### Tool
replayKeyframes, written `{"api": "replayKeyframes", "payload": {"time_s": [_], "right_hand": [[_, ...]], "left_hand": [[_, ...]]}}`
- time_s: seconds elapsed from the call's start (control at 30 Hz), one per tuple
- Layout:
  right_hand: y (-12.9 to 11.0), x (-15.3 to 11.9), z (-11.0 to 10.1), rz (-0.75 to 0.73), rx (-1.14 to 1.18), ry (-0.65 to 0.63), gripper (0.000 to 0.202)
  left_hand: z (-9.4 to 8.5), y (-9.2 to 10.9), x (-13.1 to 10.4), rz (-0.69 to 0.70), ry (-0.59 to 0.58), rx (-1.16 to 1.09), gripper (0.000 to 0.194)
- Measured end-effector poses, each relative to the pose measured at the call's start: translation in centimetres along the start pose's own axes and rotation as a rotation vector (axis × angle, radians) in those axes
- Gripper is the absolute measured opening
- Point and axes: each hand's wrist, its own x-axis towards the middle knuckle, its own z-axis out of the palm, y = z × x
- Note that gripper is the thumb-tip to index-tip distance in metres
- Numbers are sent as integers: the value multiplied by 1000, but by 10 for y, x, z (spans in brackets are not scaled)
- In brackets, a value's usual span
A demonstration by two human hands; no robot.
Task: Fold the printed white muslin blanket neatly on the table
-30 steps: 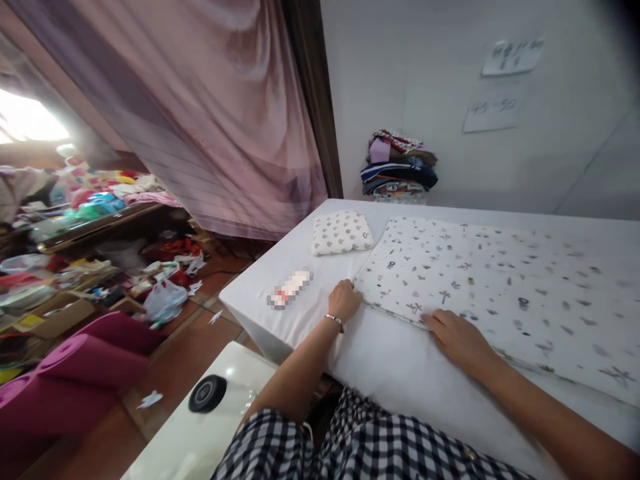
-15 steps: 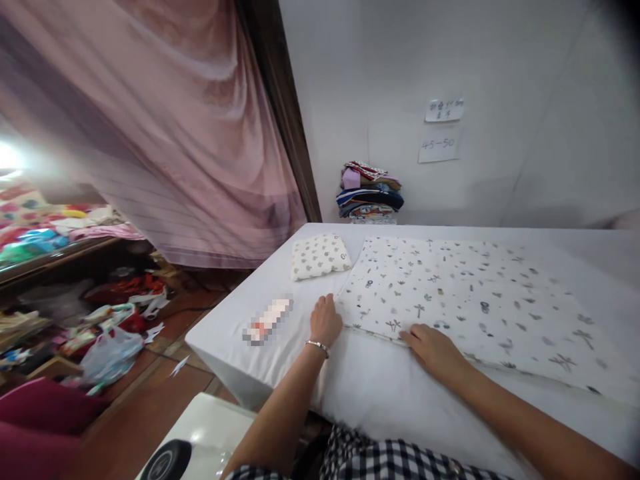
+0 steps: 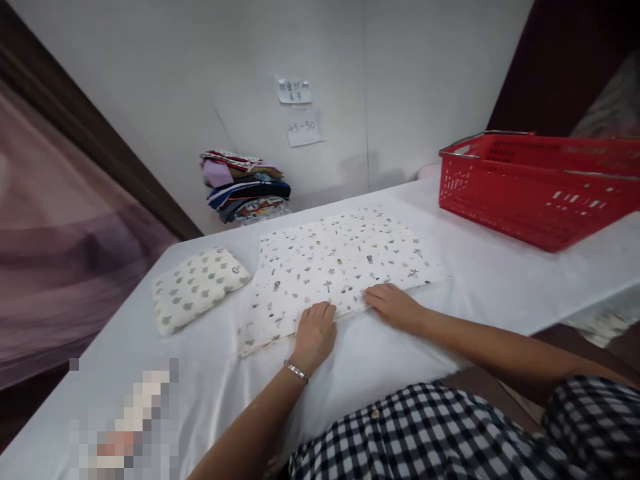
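Observation:
A white cloth point(image 3: 340, 253), printed with small palm trees and other motifs, lies folded flat with its layered near edge toward me. My left hand point(image 3: 316, 333), with a bracelet at the wrist, rests on that near edge, left of its middle. Its fingers lie together over the cloth and its thumb is hidden. Farther right along the same edge, my right hand point(image 3: 395, 307) lies palm down, fingertips on the fabric. Left of this cloth sits a smaller folded cloth point(image 3: 195, 290) with a grey-green leaf-like print, apart from both hands.
A red plastic basket point(image 3: 510, 193) with metal handles stands at the right on the white-covered table point(image 3: 210, 393). Folded fabrics point(image 3: 247, 190) are stacked by the wall behind. A pixelated object point(image 3: 133, 420) lies at the front left. Paper signs point(image 3: 303, 127) hang on the wall.
My view has swung right, bringing the red basket in. My left hand has moved from the cloth's left corner rightward along the near edge, closer to my right hand.

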Motion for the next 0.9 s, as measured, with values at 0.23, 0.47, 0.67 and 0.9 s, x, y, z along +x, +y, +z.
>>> {"api": "replayKeyframes", "payload": {"time_s": [0.23,0.47,0.67,0.9], "right_hand": [[86,-106,-41,355,-10,98,32],[123,-139,-55,752,88,85,35],[121,-129,-59,758,139,-58,43],[124,-108,-69,1261,619,-10,44]], "left_hand": [[6,6,18,127,-20,68,28],[18,18,40,202,1,80,26],[23,32,50,172,-5,70,25],[25,40,55,187,-4,8,25]]}}
